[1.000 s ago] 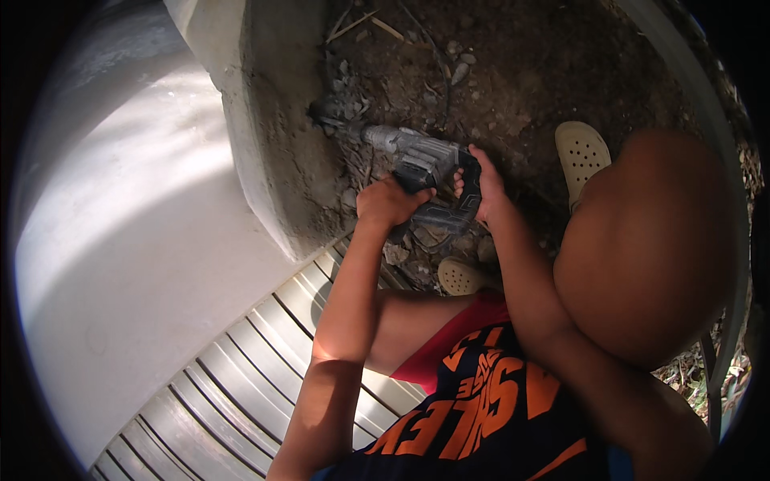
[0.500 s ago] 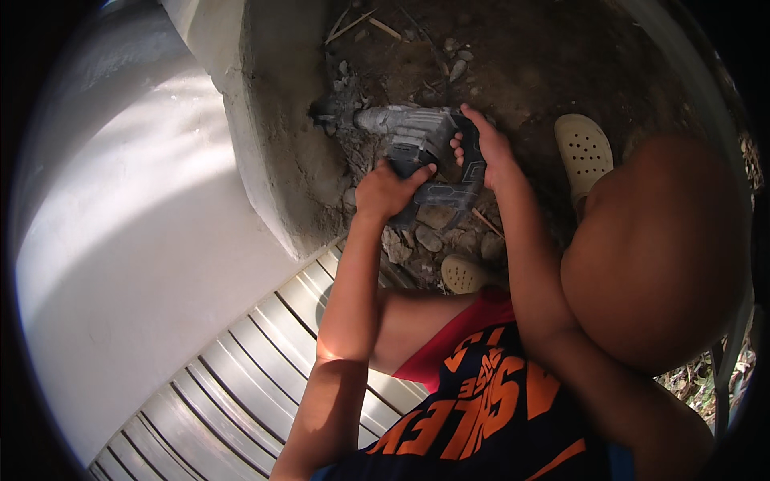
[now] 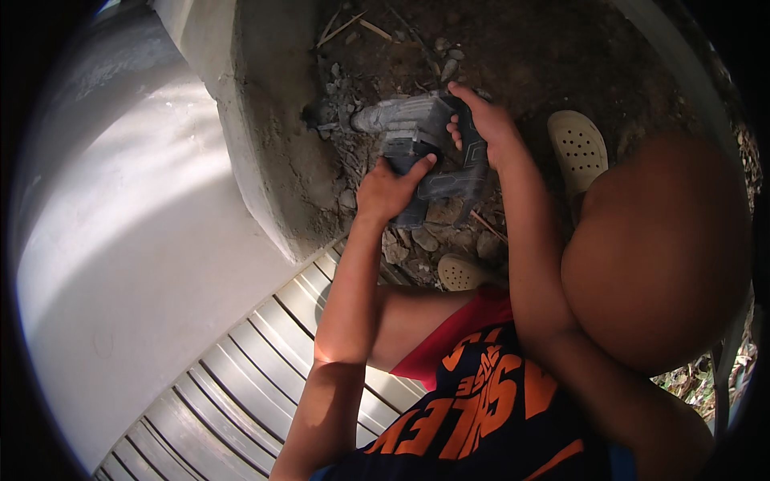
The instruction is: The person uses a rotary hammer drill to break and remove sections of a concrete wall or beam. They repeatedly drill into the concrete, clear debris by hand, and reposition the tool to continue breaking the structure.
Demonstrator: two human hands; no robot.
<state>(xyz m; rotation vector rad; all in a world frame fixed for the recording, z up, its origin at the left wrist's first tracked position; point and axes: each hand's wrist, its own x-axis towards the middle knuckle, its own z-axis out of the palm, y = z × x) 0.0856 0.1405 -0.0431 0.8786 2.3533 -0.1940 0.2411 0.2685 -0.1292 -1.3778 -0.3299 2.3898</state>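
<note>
A dusty grey and black rotary hammer (image 3: 409, 120) lies on its side, its front end pointing left at the foot of a concrete wall (image 3: 261, 160). My right hand (image 3: 491, 132) is closed around its rear handle, with the thumb stretched along the top. Nearer to me, my left hand (image 3: 389, 191) grips the lower black part of its body, thumb on top. The front end meets a dark, crumbled hollow (image 3: 314, 118) at the wall's base. Whether a bit sits inside that hollow cannot be made out.
Loose stones (image 3: 425, 239) and dirt (image 3: 521, 56) lie around the tool, with thin sticks (image 3: 341, 30) beyond it. My feet wear beige clogs (image 3: 579, 148). A ribbed pale metal sheet (image 3: 241, 361) and a smooth white surface (image 3: 136, 240) are at the left.
The rear of the rotary hammer and my right hand have shifted slightly farther away. Both hands keep their hold. The whole view has moved a little.
</note>
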